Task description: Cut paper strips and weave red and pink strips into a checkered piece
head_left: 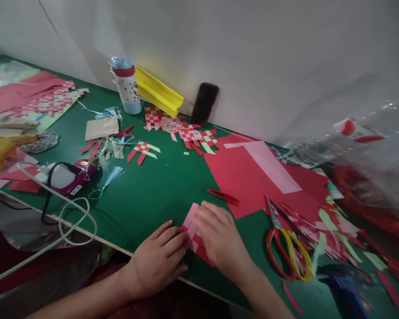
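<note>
A small weave of pink and red paper strips [193,231] lies on the green tabletop near its front edge, between my two hands. My left hand [161,259] grips the left side of the weave, its fingers close together at the edge. From the right, my right hand [219,235] reaches over the strips with bent fingers pressed on them; its fingertips are partly hidden and slightly blurred. Just beyond the right hand lie red tweezers [223,195]. Scissors [284,248] with one red and one yellow handle rest to the right.
Red paper sheets [234,177] and a pile of paper scraps [332,239] lie right, near a blue tool [344,288]. Finished weaves [186,133], a phone [204,103] and a bottle [126,86] stand or lie toward the wall. A white cable [83,221] loops at left.
</note>
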`<state>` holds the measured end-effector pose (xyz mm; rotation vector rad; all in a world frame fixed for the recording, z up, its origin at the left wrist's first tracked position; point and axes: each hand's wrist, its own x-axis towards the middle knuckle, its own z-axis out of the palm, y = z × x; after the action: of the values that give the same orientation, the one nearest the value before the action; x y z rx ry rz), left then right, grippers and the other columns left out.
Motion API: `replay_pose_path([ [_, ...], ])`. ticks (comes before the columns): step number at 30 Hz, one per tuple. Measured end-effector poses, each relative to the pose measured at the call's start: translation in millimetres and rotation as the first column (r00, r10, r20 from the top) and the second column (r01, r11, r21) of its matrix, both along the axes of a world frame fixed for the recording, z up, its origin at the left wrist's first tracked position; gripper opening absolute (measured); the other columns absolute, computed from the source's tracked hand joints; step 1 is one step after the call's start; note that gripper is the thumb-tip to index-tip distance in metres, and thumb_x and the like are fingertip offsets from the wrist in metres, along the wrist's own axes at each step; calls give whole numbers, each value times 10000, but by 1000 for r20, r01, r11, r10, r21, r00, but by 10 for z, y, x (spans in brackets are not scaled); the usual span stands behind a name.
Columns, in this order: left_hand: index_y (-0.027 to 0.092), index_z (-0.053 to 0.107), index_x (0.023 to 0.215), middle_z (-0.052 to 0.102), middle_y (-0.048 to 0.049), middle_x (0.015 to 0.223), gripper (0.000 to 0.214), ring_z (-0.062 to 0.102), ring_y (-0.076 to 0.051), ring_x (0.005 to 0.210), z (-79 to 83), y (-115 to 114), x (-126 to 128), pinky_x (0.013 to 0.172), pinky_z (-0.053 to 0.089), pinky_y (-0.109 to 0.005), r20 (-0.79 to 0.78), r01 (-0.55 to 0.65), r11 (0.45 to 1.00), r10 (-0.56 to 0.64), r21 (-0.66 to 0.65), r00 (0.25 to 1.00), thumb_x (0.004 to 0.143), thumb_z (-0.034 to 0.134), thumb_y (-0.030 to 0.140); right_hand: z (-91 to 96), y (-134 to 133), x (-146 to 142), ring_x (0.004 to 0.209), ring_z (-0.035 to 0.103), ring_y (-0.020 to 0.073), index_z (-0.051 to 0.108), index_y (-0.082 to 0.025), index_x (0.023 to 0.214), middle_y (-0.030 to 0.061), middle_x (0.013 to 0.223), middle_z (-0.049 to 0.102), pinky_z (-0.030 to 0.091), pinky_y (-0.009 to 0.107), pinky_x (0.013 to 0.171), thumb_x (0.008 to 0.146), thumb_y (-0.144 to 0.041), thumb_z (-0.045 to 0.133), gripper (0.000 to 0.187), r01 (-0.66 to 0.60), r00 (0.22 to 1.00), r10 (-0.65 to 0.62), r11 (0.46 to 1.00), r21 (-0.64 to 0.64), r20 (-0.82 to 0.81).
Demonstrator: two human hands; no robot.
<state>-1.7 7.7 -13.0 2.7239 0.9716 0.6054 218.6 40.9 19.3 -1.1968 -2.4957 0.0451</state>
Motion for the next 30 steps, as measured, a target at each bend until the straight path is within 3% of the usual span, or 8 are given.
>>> replay_pose_path([
  [3,183,573,1227,648,-32,1203,395,549,-207,1157,-4,2,5,1146,304,-403,4,-2,1000,2,-4,1000,924,524,431,-107,-52,-63,1294,456,214,568,-209,1289,61,1329,605,263,436,1109,870,-122,456,443,-77,993,85,993,-92,84],
  [9,171,538,1279,629,-33,1245,434,541,-205,1164,29,9,-10,1138,312,-395,0,9,1000,-9,6,1000,928,516,427,-128,119,89,1341,419,254,537,-153,1337,100,1382,557,284,505,1104,883,-69,367,491,159,970,-155,987,-10,186],
  [11,172,553,1260,635,-31,1231,421,545,-203,1156,30,12,-8,1139,312,-392,-3,5,1000,-5,11,1000,928,514,428,-92,28,41,1355,404,246,533,-139,1341,103,1378,560,294,480,1114,869,-65,375,503,110,981,-111,994,12,157],
  [14,170,579,1219,647,-30,1196,413,546,-207,1153,18,12,0,1141,314,-386,-8,-6,1000,6,19,1000,911,536,441,-89,-196,-76,1337,429,213,526,-139,1344,96,1357,580,293,433,1134,821,-62,409,542,-69,992,73,997,-47,104],
  [17,170,581,1217,646,-26,1195,410,544,-208,1155,7,4,5,1145,310,-389,-1,-1,1000,1,8,1000,901,554,429,-146,-272,-87,1297,476,191,515,-133,1347,101,1338,595,296,422,1139,785,-35,415,579,-100,990,110,990,-104,92],
  [21,179,562,1252,638,-24,1223,412,545,-207,1152,3,-7,4,1147,303,-393,25,-2,1000,2,2,1000,909,549,406,-193,-68,68,1278,502,187,534,-138,1320,92,1339,595,286,471,1145,782,25,360,589,6,990,9,994,-106,141],
  [25,179,550,1269,632,-22,1237,420,538,-208,1161,-1,-6,-3,1152,293,-396,28,0,1000,-1,5,1000,913,542,402,-141,-4,99,1298,484,227,557,-111,1301,121,1317,604,370,481,1097,828,10,329,539,155,981,-157,987,26,116],
  [30,178,586,1214,638,-32,1213,390,536,-219,1161,-14,-3,-4,1147,304,-406,8,-5,1000,4,7,1000,908,543,416,-114,-256,-59,1317,460,218,589,-144,1274,103,1290,628,356,445,1120,849,-42,402,475,-20,999,20,1000,-8,31],
])
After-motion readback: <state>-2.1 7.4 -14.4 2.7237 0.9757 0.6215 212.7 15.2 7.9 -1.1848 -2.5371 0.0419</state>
